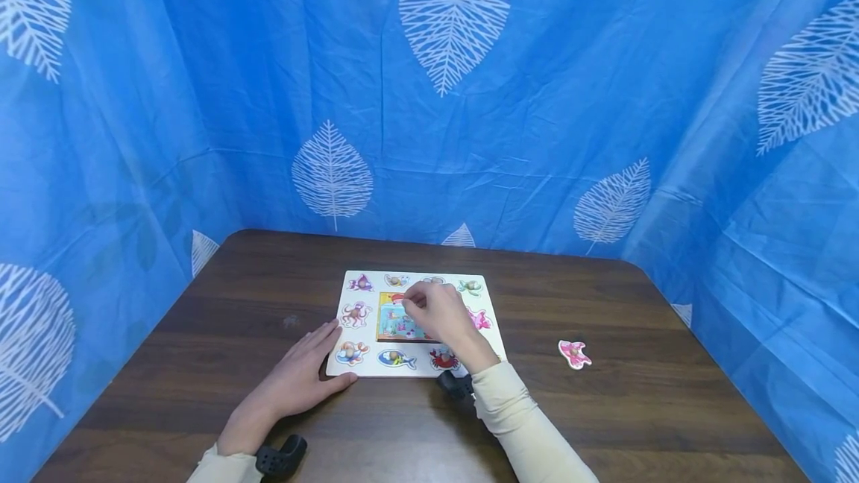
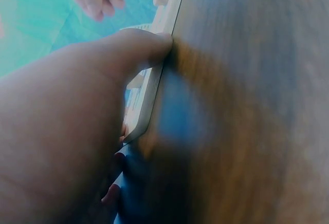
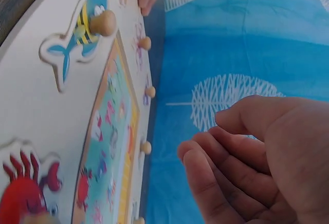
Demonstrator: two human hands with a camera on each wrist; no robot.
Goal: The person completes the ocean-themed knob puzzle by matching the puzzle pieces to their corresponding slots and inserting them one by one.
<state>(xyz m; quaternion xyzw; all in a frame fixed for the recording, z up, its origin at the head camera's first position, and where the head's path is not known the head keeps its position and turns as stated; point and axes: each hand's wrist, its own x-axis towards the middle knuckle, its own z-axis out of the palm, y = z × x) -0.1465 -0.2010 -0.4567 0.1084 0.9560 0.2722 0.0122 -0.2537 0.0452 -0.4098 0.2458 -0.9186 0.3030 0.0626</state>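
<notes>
A white knobbed puzzle board (image 1: 371,370) lies on the table, with sea-animal pictures around a central underwater scene (image 1: 396,323). My left hand (image 1: 305,375) rests at its near left corner, thumb against the front edge and straight fingers along the left side. Over the board's middle hovers my right hand (image 1: 439,311). Its fingers curl loosely with the thumb apart, and nothing shows between them in the right wrist view. Near it are a striped fish piece (image 3: 79,36) and a red crab piece (image 3: 23,198), both with wooden knobs. The hand hides part of the board's top row.
A loose pink starfish-shaped piece (image 1: 574,354) with a knob lies on the brown wooden table (image 1: 624,393), right of the board. Blue curtains (image 1: 537,133) with white leaf prints hang behind the table and along both sides.
</notes>
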